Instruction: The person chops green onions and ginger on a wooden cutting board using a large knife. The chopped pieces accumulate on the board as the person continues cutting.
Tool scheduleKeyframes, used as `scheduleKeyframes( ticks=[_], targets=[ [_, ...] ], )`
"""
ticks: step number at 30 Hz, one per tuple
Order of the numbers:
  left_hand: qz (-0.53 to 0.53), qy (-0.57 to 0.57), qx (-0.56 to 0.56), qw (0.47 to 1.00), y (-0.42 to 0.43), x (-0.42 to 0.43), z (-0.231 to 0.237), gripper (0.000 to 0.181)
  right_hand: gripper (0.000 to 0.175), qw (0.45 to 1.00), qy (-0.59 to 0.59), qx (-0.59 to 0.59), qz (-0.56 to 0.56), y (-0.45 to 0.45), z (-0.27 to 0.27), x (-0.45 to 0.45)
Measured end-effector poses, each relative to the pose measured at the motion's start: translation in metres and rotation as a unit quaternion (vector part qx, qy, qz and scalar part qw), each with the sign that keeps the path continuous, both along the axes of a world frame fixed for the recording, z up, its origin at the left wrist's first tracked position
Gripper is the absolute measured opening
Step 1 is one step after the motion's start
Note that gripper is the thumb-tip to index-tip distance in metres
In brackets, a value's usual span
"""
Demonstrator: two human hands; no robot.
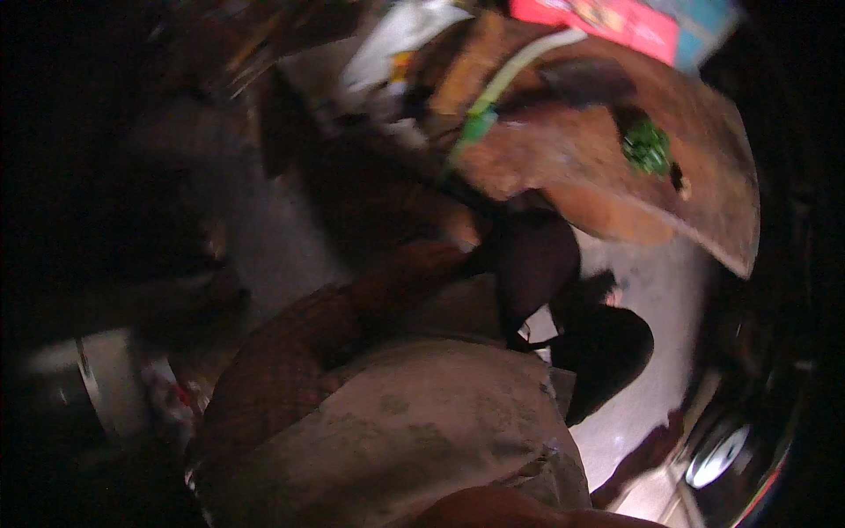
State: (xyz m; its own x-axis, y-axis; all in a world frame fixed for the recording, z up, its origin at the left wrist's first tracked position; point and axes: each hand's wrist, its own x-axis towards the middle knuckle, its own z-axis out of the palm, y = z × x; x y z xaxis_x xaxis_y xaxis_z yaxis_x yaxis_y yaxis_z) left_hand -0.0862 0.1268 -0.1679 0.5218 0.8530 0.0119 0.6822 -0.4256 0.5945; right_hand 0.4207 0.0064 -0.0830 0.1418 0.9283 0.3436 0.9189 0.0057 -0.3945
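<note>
The view is dark and blurred. My left arm, in a plaid sleeve (284, 369), reaches up and to the right across the middle. My left hand (455, 254) is in deep shadow beside a dark rounded object (538, 264); whether it grips this object is not visible. Just below and to the right lies a second black oval object (610, 360), too dark to name. A pale patterned cloth garment (422, 422) covers my lap. Along the bottom edge runs a reddish-brown form, perhaps my right arm (495, 508); my right hand is out of view.
A worn wooden table (568, 145) stands at the upper right. On it are a green leafy bunch (647, 148), a long pale-green stalk or strip (508, 72), a pink packet (607, 23) and a dark flat object (587, 82). A shiny round metal item (719, 455) sits at lower right.
</note>
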Motion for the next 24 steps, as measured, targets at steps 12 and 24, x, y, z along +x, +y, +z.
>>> scheduleKeyframes(
  ticks=[12, 24],
  targets=[
    [0.039, -0.088, 0.305, 0.947, -0.048, -0.021, 0.061, 0.014, 0.033, 0.978, 0.133, 0.161, 0.026, 0.005, 0.109, -0.020],
    [0.163, -0.444, 0.126, 0.872, -0.049, -0.012, 0.240, 0.017, 0.035, 0.912, 0.366, 0.095, 0.160, 0.101, 0.187, -0.090]
  ],
)
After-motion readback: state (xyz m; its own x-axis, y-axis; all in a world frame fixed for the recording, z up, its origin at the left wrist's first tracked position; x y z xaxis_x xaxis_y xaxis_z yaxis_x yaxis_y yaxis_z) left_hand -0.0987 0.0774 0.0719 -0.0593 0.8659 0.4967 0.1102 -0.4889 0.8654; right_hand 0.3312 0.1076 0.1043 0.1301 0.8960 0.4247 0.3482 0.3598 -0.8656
